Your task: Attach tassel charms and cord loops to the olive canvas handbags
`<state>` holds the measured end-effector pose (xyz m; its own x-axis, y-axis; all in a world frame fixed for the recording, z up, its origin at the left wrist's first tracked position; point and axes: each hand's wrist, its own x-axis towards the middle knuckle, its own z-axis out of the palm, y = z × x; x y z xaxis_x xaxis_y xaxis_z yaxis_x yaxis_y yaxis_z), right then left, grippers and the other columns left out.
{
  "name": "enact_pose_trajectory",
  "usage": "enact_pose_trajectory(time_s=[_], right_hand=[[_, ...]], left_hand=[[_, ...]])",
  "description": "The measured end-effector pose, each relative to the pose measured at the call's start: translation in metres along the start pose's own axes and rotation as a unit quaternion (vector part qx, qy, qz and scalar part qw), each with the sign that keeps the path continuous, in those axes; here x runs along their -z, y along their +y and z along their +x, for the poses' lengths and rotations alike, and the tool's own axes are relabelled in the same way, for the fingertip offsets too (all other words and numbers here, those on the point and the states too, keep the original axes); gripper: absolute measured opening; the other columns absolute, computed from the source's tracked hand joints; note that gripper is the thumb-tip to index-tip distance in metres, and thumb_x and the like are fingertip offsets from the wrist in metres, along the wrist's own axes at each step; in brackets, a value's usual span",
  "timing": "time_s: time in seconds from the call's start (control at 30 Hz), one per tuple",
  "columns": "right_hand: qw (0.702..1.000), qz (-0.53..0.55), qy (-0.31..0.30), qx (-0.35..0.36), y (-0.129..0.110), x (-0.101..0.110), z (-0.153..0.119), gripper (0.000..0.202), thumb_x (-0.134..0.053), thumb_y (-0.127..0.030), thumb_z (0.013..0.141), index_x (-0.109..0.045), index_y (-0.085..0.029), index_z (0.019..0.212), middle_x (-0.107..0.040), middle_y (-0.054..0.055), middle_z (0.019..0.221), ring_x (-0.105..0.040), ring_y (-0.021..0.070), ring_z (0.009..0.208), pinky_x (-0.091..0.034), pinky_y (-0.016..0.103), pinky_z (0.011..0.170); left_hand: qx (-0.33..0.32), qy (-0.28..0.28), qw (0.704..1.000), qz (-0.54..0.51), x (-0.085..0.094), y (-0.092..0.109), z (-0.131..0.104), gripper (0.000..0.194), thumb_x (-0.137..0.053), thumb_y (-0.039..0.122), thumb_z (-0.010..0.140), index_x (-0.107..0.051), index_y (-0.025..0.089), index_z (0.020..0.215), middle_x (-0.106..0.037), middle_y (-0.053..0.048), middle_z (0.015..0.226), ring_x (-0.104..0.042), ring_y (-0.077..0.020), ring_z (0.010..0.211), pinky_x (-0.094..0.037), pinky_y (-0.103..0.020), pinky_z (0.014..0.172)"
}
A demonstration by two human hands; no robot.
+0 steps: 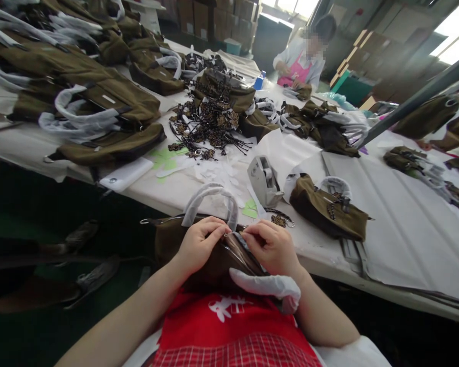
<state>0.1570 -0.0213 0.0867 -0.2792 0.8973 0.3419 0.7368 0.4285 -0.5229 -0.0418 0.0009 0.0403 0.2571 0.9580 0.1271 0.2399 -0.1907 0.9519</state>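
Note:
An olive-brown handbag [168, 239] leans between my body and the table edge, its zipped top partly open and a pale lining showing. White wrapping covers its two handles; one handle [210, 191] arches up on the far side, the other [268, 284] flops toward my apron. With thumb and fingers pinched, my left hand [202, 239] grips the zipper [235, 252] at the opening. Opposite it, my right hand [271, 244] pinches the right edge of the same opening. Whatever small part lies between the fingertips is too small to make out.
A tape dispenser [264, 181] and a beaded charm [279, 220] lie just beyond my right hand. Another handbag [325, 209] rests at right. Charms [210, 120] are heaped mid-table, with stacked bags [99, 97] at left. Across the table sits a person in a pink apron [296, 71].

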Motion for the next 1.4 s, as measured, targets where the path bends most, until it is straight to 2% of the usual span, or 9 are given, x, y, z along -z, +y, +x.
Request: enact_pose_trajectory(time_s=[0.2, 0.57, 0.67, 0.8, 0.87, 1.0, 1.07, 1.2, 1.4], right_hand=[[0.999, -0.035, -0.011, 0.004, -0.001, -0.008, -0.002, 0.018, -0.058, -0.023, 0.087, -0.07, -0.021, 0.074, -0.067, 0.001, 0.068, -0.058, 0.0126, 0.06, -0.039, 0.025, 0.058], [0.995, -0.096, -0.017, 0.034, -0.008, -0.015, -0.001, 0.023, -0.055, -0.023, 0.089, -0.069, -0.02, 0.07, -0.066, 0.002, 0.063, -0.057, 0.0118, 0.056, -0.035, 0.025, 0.055], [0.996, -0.076, -0.034, 0.025, -0.006, -0.02, -0.003, 0.022, -0.057, -0.027, 0.091, -0.071, -0.021, 0.075, -0.069, 0.002, 0.067, -0.061, 0.0133, 0.059, -0.038, 0.025, 0.058], [0.997, -0.017, -0.072, -0.008, 0.001, -0.028, -0.006, 0.016, -0.06, -0.03, 0.092, -0.073, -0.023, 0.085, -0.075, 0.001, 0.08, -0.068, 0.015, 0.071, -0.043, 0.024, 0.066], [0.996, -0.004, -0.089, -0.017, 0.004, -0.03, -0.005, 0.014, -0.062, -0.031, 0.092, -0.073, -0.025, 0.088, -0.076, 0.0, 0.082, -0.069, 0.0149, 0.072, -0.044, 0.024, 0.067], [0.995, -0.021, -0.093, -0.003, 0.008, -0.034, 0.0, 0.013, -0.064, -0.03, 0.091, -0.072, -0.025, 0.083, -0.075, 0.0, 0.077, -0.065, 0.0165, 0.07, -0.045, 0.027, 0.07], [0.996, -0.004, -0.092, -0.017, 0.009, -0.036, 0.003, 0.013, -0.063, -0.027, 0.091, -0.071, -0.024, 0.082, -0.074, 0.001, 0.078, -0.064, 0.0164, 0.072, -0.045, 0.027, 0.07], [0.992, 0.068, -0.08, -0.065, 0.009, -0.042, 0.003, 0.013, -0.059, -0.024, 0.093, -0.069, -0.022, 0.084, -0.07, 0.002, 0.084, -0.064, 0.0149, 0.076, -0.047, 0.025, 0.07], [0.987, 0.114, -0.068, -0.085, 0.004, -0.045, 0.001, 0.013, -0.059, -0.022, 0.091, -0.067, -0.021, 0.08, -0.067, 0.001, 0.079, -0.063, 0.0158, 0.074, -0.047, 0.026, 0.068]], left_hand=[[0.003, -0.002, 1.0, -0.019, -0.002, 0.0, 0.002, 0.03, -0.053, 0.03, 0.092, -0.077, 0.017, 0.081, -0.071, -0.007, 0.088, -0.067, -0.0179, 0.083, -0.055, -0.028, 0.075], [-0.016, 0.009, 1.0, 0.011, -0.001, 0.003, 0.0, 0.03, -0.052, 0.029, 0.092, -0.076, 0.017, 0.081, -0.071, -0.007, 0.088, -0.067, -0.0182, 0.085, -0.055, -0.029, 0.079], [-0.043, -0.015, 0.999, 0.007, 0.002, 0.005, -0.001, 0.03, -0.048, 0.026, 0.094, -0.076, 0.017, 0.087, -0.071, -0.007, 0.092, -0.067, -0.0182, 0.088, -0.055, -0.03, 0.082], [-0.088, -0.055, 0.994, 0.024, 0.007, 0.002, -0.005, 0.022, -0.053, 0.022, 0.092, -0.075, 0.019, 0.095, -0.071, -0.008, 0.099, -0.067, -0.0183, 0.094, -0.056, -0.03, 0.086], [-0.1, -0.04, 0.993, 0.041, 0.007, -0.002, -0.007, 0.021, -0.054, 0.021, 0.092, -0.074, 0.019, 0.096, -0.071, -0.008, 0.1, -0.067, -0.0179, 0.093, -0.057, -0.03, 0.086], [-0.109, 0.049, 0.988, 0.097, 0.004, -0.009, -0.01, 0.014, -0.059, 0.023, 0.09, -0.072, 0.019, 0.092, -0.071, -0.007, 0.098, -0.068, -0.0186, 0.092, -0.057, -0.032, 0.086], [-0.107, 0.079, 0.984, 0.121, 0.003, -0.011, -0.011, 0.011, -0.061, 0.025, 0.089, -0.07, 0.02, 0.086, -0.071, -0.006, 0.093, -0.068, -0.0188, 0.089, -0.056, -0.032, 0.084], [-0.101, 0.076, 0.984, 0.129, 0.005, -0.009, -0.011, 0.017, -0.059, 0.028, 0.09, -0.066, 0.019, 0.077, -0.069, -0.006, 0.087, -0.067, -0.0185, 0.084, -0.056, -0.031, 0.079], [-0.082, 0.039, 0.98, 0.18, 0.014, 0.0, -0.012, 0.017, -0.059, 0.026, 0.088, -0.063, 0.02, 0.072, -0.07, -0.009, 0.098, -0.069, -0.0232, 0.092, -0.057, -0.036, 0.081]])
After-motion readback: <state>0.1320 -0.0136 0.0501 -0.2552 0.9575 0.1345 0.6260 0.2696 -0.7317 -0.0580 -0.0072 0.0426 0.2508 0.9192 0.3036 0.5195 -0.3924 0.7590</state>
